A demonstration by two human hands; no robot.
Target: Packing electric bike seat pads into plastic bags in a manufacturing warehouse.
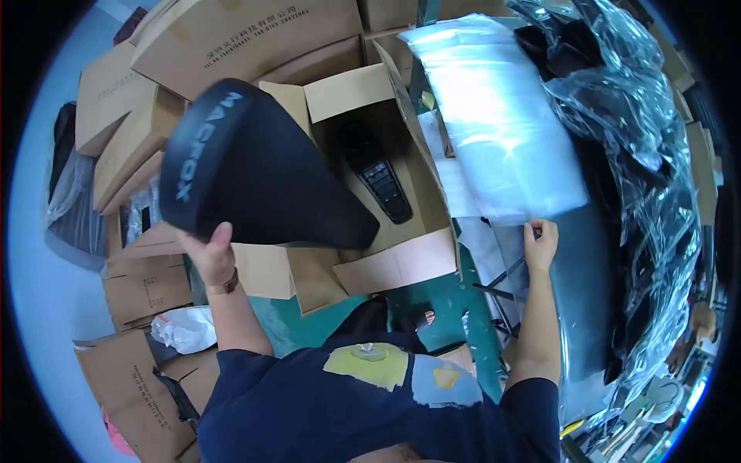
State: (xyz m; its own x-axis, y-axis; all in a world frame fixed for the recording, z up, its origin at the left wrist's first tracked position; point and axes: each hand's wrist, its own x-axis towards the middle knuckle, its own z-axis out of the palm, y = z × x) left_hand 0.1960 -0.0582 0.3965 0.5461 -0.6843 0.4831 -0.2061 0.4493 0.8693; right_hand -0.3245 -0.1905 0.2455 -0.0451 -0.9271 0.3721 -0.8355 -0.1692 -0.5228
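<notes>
My left hand (210,255) grips the wide rear end of a black seat (266,174), thumb toward me. The seat is tilted in the air over the left side of an open cardboard box (397,265), its narrow nose pointing right. Inside the box lies a black, ribbed part (384,185); the raised seat may hide more of the interior. At the right, my right hand (541,245) is closed, pinching the near edge of a stack of clear plastic bags (505,123). The bags lie flat and shine with glare.
Large cardboard boxes (255,38) stand behind and to the left. Crumpled clear plastic wrap (625,100) covers dark items along the right. A dark tabletop (579,270) runs beneath the bags. On the lower left, a white plastic bag (185,329) rests by opened cartons; the floor (297,312) is green.
</notes>
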